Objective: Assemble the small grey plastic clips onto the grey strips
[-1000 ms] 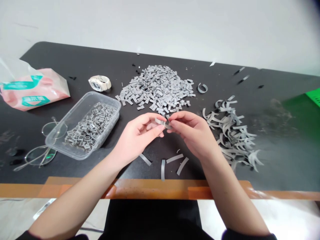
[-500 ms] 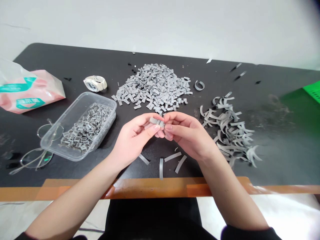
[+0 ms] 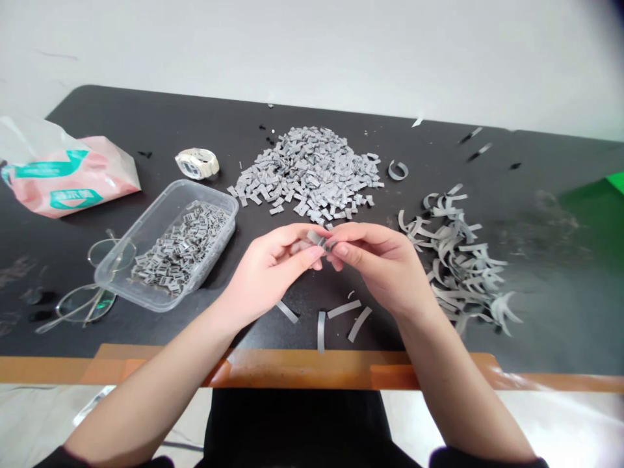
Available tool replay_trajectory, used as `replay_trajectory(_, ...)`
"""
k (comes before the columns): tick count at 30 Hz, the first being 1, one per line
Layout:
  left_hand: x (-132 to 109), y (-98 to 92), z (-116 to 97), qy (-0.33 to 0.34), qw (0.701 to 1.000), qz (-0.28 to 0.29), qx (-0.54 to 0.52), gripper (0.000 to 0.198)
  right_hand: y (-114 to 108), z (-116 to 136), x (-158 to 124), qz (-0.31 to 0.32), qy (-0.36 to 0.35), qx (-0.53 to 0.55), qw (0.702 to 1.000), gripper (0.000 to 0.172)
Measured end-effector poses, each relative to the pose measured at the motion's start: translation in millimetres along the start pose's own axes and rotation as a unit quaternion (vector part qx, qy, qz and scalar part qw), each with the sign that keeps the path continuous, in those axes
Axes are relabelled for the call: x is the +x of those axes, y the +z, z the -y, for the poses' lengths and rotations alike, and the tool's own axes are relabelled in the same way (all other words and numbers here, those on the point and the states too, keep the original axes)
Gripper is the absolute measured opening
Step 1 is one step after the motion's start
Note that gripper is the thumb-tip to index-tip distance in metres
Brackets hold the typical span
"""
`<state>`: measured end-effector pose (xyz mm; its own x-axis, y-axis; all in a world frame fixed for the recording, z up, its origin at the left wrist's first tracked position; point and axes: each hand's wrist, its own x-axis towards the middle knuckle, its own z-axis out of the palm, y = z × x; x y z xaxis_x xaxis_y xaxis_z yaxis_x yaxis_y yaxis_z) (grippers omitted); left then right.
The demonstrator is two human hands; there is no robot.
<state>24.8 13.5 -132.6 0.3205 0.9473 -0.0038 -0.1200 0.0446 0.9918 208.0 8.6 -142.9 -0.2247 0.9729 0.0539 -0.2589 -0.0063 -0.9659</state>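
Between my fingertips is a small grey ribbed plastic piece (image 3: 318,240), pinched from both sides and partly hidden by my fingers. My left hand (image 3: 270,263) and my right hand (image 3: 377,260) meet above the black tabletop (image 3: 287,325). Just beyond my fingers lies a heap of similar small grey pieces (image 3: 307,172). To the left of my left hand stands a clear plastic tub (image 3: 217,203) holding more of them. Right of my right hand lies a pile of curved grey offcut strips (image 3: 455,263). Several straight grey strips (image 3: 344,309) lie below my wrists.
Folded glasses (image 3: 102,279) lie left of the tub. A pink-and-teal plastic bag (image 3: 73,179) and a white wristwatch (image 3: 197,162) sit at the back left. Orange tape (image 3: 302,369) runs along the table's front edge. A green object (image 3: 617,182) shows at the right border.
The grey piece has turned between my fingertips, and my fingers have shifted their pinch on it. The whole scene has moved slightly in view with my head.
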Motion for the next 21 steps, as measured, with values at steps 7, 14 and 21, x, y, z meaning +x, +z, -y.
replay_trajectory(7, -4, -3.2, 6, 0.167, 0.949, -0.055, 0.261, 0.026, 6, -1, 0, -0.04, 0.07, 0.04, 0.996, 0.013)
replay_trajectory(14, -5, -5.7, 10, 0.275, 0.831, -0.095, 0.474, 0.019, 8, -2, 0, -0.04, 0.102, 0.098, 0.989, 0.01)
replay_trajectory(21, -7, -3.9, 10, 0.351, 0.776, -0.077, 0.519, 0.019, 9, -2, 0, -0.029, 0.107, 0.114, 0.987, 0.01)
